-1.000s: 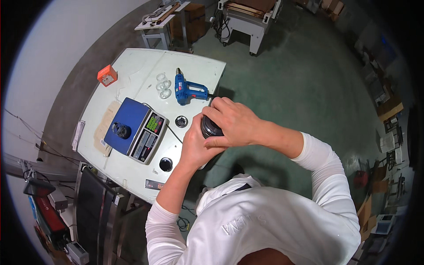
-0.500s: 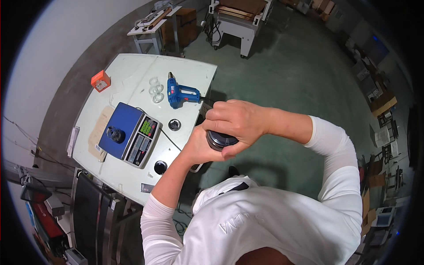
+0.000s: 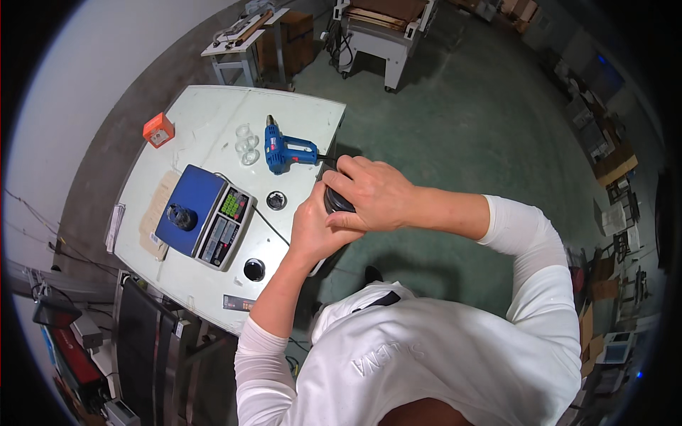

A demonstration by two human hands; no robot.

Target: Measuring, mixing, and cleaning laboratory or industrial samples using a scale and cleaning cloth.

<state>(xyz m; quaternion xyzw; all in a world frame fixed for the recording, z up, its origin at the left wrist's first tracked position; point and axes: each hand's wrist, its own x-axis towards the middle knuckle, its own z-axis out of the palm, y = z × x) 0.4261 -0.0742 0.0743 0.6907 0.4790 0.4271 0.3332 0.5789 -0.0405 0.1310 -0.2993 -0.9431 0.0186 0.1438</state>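
Observation:
Beyond the table's right edge, both my hands are closed around a dark round jar (image 3: 339, 201) with a glossy rim. My left hand (image 3: 312, 226) wraps it from the left and below. Over its top and right side lies my right hand (image 3: 380, 195), fingers bent and thumb across the front. Much of the jar is hidden by my fingers. Just beyond my hands, a blue heat gun (image 3: 284, 152) lies on the white table (image 3: 213, 103). Left of my left hand are a small black round piece (image 3: 276, 201) and a dark round lid or dish (image 3: 254, 269).
A blue-topped weighing scale (image 3: 202, 188) carries a dark wrapped object (image 3: 181, 216). Several clear rings (image 3: 246, 144) sit by the heat gun. An orange box (image 3: 158, 130) stands at the far left. A flat dark card (image 3: 238, 303) lies near the front edge; a belt conveyor (image 3: 145, 341) stands below.
Both hands have shifted slightly left and away from me with the jar. My right hand has turned on it, and the jar appears tilted differently, showing less of its side.

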